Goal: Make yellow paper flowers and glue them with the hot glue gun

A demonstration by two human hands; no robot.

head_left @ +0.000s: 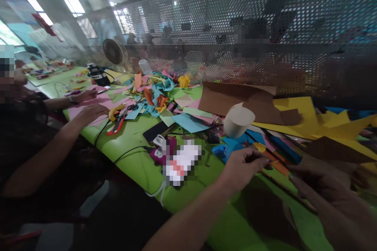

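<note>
My left hand (243,166) is closed in a pinch over the table, a small yellowish sliver showing at its fingertips. What exactly it grips is too small to make out. To its right is my right hand (326,194), blurred, thumb and forefinger drawn close together; what lies between them is hidden. A thin brown stick (290,191) slants below and between both hands; whether either holds it I cannot tell. Behind the fingers lies orange paper (279,168). Dark brown paper (269,213) lies under my hands, and crumpled blue material (221,152) sits left of my left hand.
A white paper roll (238,120), brown sheets (235,100) and yellow paper (303,115) lie behind my hands. Left are a blurred lit phone (184,162), a power adapter (160,151) and a dark phone (157,131). Another person's hands (91,115) work near red-handled pliers (118,124).
</note>
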